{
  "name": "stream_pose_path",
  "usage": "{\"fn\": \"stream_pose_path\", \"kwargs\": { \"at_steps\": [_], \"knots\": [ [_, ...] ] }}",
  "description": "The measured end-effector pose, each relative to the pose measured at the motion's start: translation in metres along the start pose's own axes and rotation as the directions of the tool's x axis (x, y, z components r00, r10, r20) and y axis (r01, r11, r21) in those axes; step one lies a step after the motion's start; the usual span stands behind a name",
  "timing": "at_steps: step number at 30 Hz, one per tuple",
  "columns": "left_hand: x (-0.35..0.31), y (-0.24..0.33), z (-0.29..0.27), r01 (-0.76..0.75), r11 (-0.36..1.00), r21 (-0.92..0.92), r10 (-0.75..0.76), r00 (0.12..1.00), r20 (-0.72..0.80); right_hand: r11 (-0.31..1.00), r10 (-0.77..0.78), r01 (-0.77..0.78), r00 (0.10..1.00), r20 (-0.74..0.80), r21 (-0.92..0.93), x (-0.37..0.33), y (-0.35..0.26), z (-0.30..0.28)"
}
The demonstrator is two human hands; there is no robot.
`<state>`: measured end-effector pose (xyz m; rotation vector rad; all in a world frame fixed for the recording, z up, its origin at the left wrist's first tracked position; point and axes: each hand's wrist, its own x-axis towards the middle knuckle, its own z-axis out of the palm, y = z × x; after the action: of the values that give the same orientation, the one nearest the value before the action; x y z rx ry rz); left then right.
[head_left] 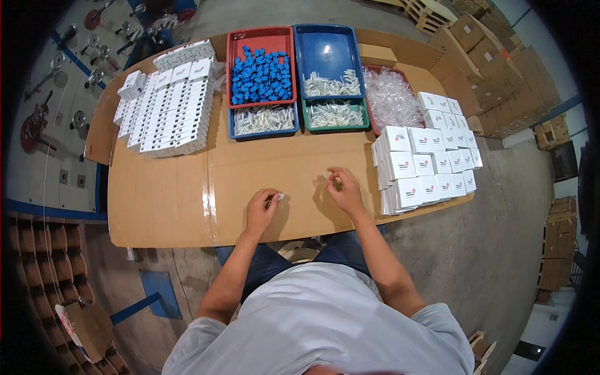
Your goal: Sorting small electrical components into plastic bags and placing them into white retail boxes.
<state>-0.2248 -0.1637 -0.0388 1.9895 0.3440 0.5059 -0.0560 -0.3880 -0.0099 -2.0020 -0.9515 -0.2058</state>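
Observation:
Above the near middle of the cardboard-covered table, my left hand [260,211] is closed in a pinch on a small whitish piece [280,196]. It is too small to tell its kind. Farther right and a little farther out, my right hand [344,189] pinches a small clear piece [328,175] between thumb and fingertips. The two hands are apart. Beyond them lie a red tray [261,31] of small blue plastic parts [259,75] and a blue tray [325,53] partly filled with thin white pieces [331,84].
Lower blue [262,134] and green [337,128] trays hold more white pieces. At the left stand rows of small white boxes [169,119]; stacked white boxes [425,162] stand at the right. A red tray holds clear plastic bags [390,97]. Cardboard walls [100,128] edge the table's far side.

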Motion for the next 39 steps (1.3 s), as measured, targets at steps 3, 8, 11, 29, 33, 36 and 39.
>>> {"fn": "stream_pose_path", "kwargs": {
  "at_steps": [3, 8, 11, 29, 33, 36, 39],
  "knots": [
    [-0.012, -0.023, 0.011, 0.444, 0.768, -0.461, -0.467, 0.882, 0.071, 0.902, 0.347, -0.343, 0.937, 0.031, 0.263, -0.014, 0.002, 0.003],
    [-0.018, -0.016, 0.009, 0.586, 0.707, -0.396, -0.573, 0.803, 0.164, 0.095, 0.697, -0.372, 0.687, 0.206, 0.923, -0.028, 0.01, 0.004],
    [-0.011, 0.022, 0.006, 0.519, 0.711, -0.475, -0.499, 0.848, 0.179, -0.095, 0.68, -0.406, 0.64, 0.357, 0.909, -0.023, -0.002, -0.009],
    [-0.001, 0.076, 0.009, 0.236, 0.953, -0.188, -0.168, 0.932, 0.321, 0.031, 0.522, -0.642, 0.664, 0.536, 0.766, -0.041, 0.026, -0.032],
    [-0.003, 0.072, 0.01, 0.583, 0.721, -0.374, -0.448, 0.804, 0.39, 0.053, 0.533, -0.66, 0.653, 0.538, 0.749, -0.043, 0.022, -0.03],
    [-0.005, 0.057, 0.012, 0.539, 0.732, -0.417, -0.38, 0.831, 0.407, 0.079, 0.53, -0.652, 0.668, 0.522, 0.754, -0.046, 0.027, -0.025],
    [-0.003, 0.06, 0.012, 0.545, 0.747, -0.382, -0.355, 0.811, 0.464, 0.059, 0.552, -0.631, 0.666, 0.502, 0.773, -0.05, 0.032, -0.024]
  ]
}}
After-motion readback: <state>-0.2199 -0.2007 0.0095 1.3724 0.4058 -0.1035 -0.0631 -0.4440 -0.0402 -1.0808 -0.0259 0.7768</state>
